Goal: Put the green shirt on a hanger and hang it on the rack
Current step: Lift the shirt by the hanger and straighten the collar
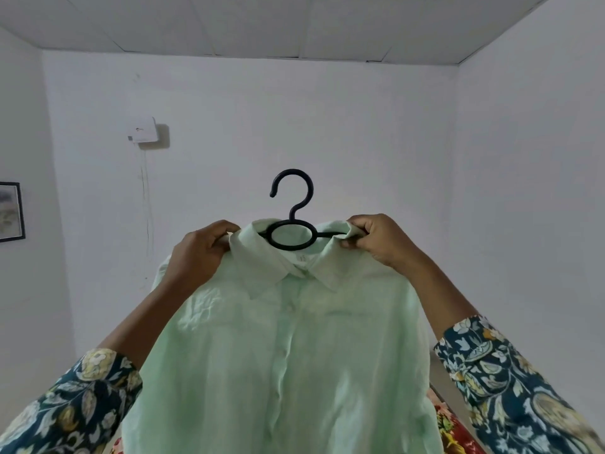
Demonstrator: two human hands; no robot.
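Note:
A pale green shirt (288, 348) hangs in front of me at chest height, buttoned front facing me, collar up. A black plastic hanger (292, 224) sits inside its neck, with the hook rising above the collar and its arms hidden in the shoulders. My left hand (199, 253) pinches the left side of the collar and shoulder. My right hand (376, 240) grips the right side of the collar over the hanger's arm. No rack is in view.
White walls and a panelled ceiling surround me. A white box (143, 134) with a cable is mounted on the far wall, and a framed picture (11, 211) hangs at the left. A red patterned cloth (455, 430) lies low at the right.

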